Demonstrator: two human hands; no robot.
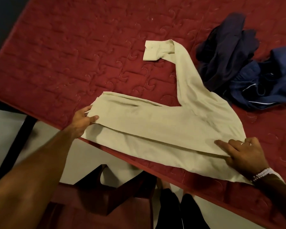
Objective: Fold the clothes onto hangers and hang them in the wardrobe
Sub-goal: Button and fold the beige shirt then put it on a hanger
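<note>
A cream long-sleeved shirt point(155, 126) lies folded lengthwise along the near edge of a red quilted mattress point(73, 55). One sleeve runs up to the far side, its cuff point(157, 50) bent over. My left hand point(82, 119) pinches the shirt's left end, thumb on top and fingers under the fold. My right hand point(244, 154) presses on the shirt's right end, its forefinger stretched flat along the fold and its thumb at the fold's edge. No hanger is in view.
A heap of dark navy clothes point(248, 68) with a white stripe lies at the right on the mattress. A dark red plastic chair point(106, 200) stands on the pale floor below the bed edge, by my legs. A dark bed frame leg shows at the left.
</note>
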